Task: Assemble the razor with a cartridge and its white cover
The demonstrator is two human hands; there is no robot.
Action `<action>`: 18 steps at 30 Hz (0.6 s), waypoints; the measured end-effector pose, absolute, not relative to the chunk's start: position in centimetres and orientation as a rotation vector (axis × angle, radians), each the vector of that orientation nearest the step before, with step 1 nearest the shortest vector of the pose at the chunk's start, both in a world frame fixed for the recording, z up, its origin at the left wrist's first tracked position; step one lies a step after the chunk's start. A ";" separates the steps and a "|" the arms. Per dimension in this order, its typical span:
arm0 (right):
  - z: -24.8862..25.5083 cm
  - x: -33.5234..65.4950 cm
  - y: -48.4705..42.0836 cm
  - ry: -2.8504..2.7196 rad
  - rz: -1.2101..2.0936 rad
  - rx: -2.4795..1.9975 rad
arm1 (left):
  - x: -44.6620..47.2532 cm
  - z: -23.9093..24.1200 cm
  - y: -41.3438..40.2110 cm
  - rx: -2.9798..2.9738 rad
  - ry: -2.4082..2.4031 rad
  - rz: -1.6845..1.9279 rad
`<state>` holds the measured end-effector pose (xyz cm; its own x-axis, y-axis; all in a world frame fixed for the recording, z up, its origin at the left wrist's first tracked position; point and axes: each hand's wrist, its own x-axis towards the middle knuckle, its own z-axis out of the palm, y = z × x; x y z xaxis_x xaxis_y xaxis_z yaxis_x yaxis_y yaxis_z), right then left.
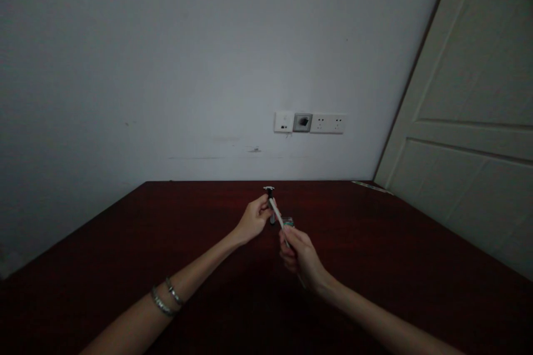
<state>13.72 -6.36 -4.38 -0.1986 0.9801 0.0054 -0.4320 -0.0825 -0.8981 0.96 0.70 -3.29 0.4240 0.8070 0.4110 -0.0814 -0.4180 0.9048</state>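
Observation:
Near the middle of the table, my left hand (255, 218) has its fingers closed around a razor (270, 191), held upright with its T-shaped head at the top. The lower end of the dark handle shows below the fingers. In my right hand (300, 252) is a slim white stick (276, 213) that looks like a toothbrush. Its far end slants up and left in front of the razor's handle; from here I cannot tell whether they touch. Just behind my right fingers sits a small clear container with green in it (288, 222), partly hidden by that hand.
The dark red-brown table (200, 205) runs back to a pale wall. Wall sockets (320, 123) sit above its far edge. A thin flat strip (370, 186) lies at the back right corner, beside a pale panelled door (466, 138). The light is dim.

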 end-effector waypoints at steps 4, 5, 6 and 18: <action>-3.7 13.8 -6.4 -0.899 1.456 -0.724 | 1.1 -3.5 0.5 1.725 0.619 1.110; -3.5 13.9 -6.5 -0.899 1.461 -0.726 | 1.1 -3.5 0.5 1.727 0.615 1.104; -3.3 13.9 -6.6 -0.907 1.479 -0.737 | 1.2 -3.5 0.4 1.732 0.612 1.103; -5.2 13.6 -7.6 -0.985 1.447 -0.843 | 1.8 -3.8 0.2 1.771 0.636 1.131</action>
<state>13.57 -7.55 -5.15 -0.1071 0.9938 0.0313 -0.3937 -0.0135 -0.9191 1.77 0.15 -3.80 0.4462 0.7882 0.4239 -0.0476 -0.4521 0.8907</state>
